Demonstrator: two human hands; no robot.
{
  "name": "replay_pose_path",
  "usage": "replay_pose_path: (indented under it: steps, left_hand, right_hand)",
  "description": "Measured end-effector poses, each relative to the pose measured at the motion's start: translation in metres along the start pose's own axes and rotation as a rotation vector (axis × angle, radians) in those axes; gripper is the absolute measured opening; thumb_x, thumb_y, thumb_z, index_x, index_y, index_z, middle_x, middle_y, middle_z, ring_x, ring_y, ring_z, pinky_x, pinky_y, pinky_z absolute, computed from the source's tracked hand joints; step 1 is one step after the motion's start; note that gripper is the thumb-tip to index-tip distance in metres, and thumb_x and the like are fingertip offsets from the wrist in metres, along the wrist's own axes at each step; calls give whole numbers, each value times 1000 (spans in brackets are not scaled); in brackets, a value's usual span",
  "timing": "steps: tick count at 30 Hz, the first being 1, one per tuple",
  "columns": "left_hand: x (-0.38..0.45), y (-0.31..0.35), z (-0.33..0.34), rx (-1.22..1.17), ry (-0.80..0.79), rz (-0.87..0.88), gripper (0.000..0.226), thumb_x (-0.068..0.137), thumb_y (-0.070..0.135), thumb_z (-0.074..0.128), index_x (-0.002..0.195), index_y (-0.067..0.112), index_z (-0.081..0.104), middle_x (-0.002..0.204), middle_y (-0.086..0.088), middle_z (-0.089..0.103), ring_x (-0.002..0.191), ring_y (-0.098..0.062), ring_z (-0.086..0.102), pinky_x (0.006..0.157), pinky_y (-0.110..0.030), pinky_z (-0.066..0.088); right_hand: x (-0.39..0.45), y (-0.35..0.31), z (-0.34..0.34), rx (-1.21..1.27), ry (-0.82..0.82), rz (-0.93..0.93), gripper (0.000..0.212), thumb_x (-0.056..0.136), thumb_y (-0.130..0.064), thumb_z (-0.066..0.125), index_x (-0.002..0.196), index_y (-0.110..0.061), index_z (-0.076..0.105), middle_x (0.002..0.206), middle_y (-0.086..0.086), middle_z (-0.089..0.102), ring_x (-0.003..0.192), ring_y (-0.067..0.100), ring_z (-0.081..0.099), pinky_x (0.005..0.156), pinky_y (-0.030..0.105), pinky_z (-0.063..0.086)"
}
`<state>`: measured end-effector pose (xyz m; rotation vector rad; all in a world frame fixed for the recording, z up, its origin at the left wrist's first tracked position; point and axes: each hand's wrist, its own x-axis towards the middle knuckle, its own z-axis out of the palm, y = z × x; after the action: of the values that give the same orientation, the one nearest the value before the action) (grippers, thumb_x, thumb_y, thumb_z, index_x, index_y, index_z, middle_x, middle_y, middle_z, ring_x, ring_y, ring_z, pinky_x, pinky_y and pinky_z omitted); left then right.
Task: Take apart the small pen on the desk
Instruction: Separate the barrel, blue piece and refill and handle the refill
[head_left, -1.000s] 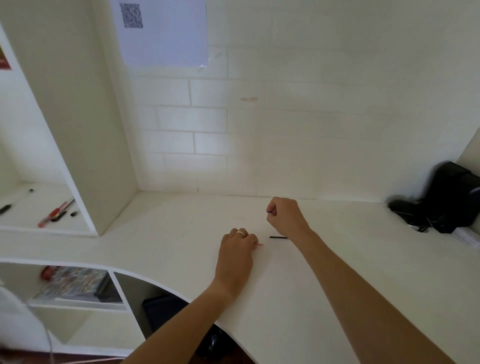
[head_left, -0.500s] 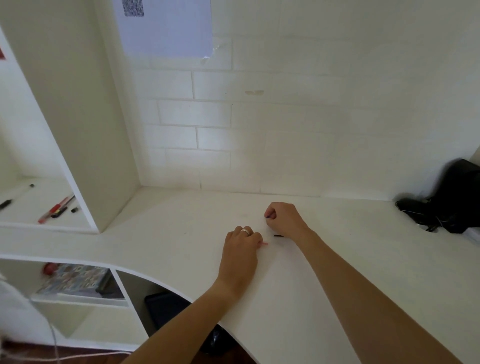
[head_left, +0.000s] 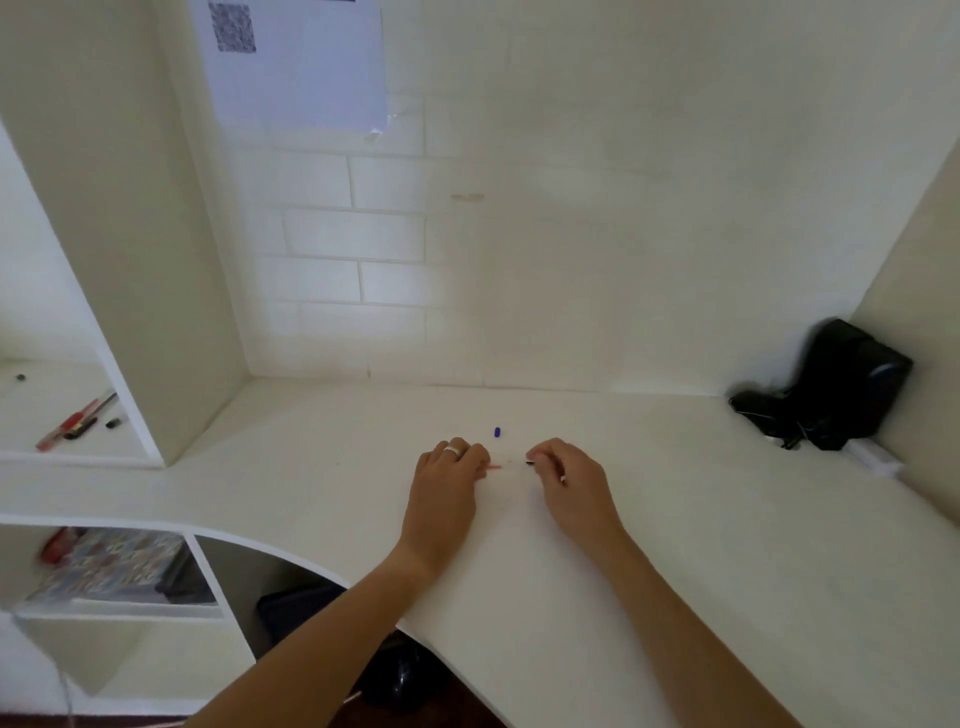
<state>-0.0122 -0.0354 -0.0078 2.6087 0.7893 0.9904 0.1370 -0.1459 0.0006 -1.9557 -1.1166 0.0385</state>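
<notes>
Head view. Left hand (head_left: 447, 493): knuckles up on white table (head_left: 727, 545), fingers curled, pinching thin pink pen piece (head_left: 493, 467) protruding rightward. Right hand (head_left: 569, 480): just beside, apart, fingers curled around small dark pen piece (head_left: 530, 462). Blue cap (head_left: 497, 432): loose on table, just behind hands. Black bag (head_left: 836, 384): far right corner.

White-painted brick wall (head_left: 395, 244) behind a cream desk top (head_left: 727, 545), with a pale paper sheet bearing a QR code (head_left: 296, 62) taped high up. Tall cream shelving unit (head_left: 119, 234) at left, open cubbies (head_left: 114, 566) below the curved desk edge. Soft, even light throughout.
</notes>
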Motion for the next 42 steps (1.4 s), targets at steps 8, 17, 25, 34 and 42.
replay_pose_path:
  steps: [8, 17, 25, 34, 42]
  left_hand:
    - [-6, 4, -5, 28, -21, 4, 19, 91, 5, 54, 94, 21, 63, 93, 5, 59, 91, -18, 50, 80, -25, 34]
    - [-7, 4, -3, 62, 19, -28, 21, 91, 0, 59, 96, 20, 64, 92, 5, 60, 90, -17, 52, 82, -22, 33]
    - [-6, 1, -1, 98, 46, -75, 35, 76, -13, 54, 93, 16, 64, 93, 2, 59, 91, -19, 48, 83, -29, 39]
    - [-6, -1, -1, 171, 23, -286, 36, 70, -15, 45, 96, 5, 60, 100, -12, 61, 97, -30, 53, 91, -38, 45]
    - [-3, 1, 0, 84, -60, -154, 37, 71, -16, 42, 91, 9, 58, 92, -5, 57, 87, -25, 51, 80, -29, 37]
  right_hand:
    - [-13, 9, 3, 69, 46, -61, 6, 92, -18, 67, 90, -18, 73, 82, -5, 69, 76, 7, 61, 69, 9, 41]
    - [-18, 9, 4, 26, 100, -45, 31, 90, -11, 62, 119, -24, 64, 104, -6, 60, 79, 6, 54, 73, 7, 39]
    - [-19, 10, 6, -167, 234, -114, 13, 94, -5, 60, 92, -14, 70, 95, 0, 60, 91, 22, 56, 73, 35, 52]
    - [-12, 27, -17, -89, 342, 81, 16, 92, -2, 64, 91, -14, 74, 95, 1, 52, 87, 22, 59, 75, 26, 44]
    - [9, 32, -17, -120, 414, 266, 16, 95, -3, 60, 95, -8, 75, 98, 7, 52, 86, 28, 57, 72, 31, 43]
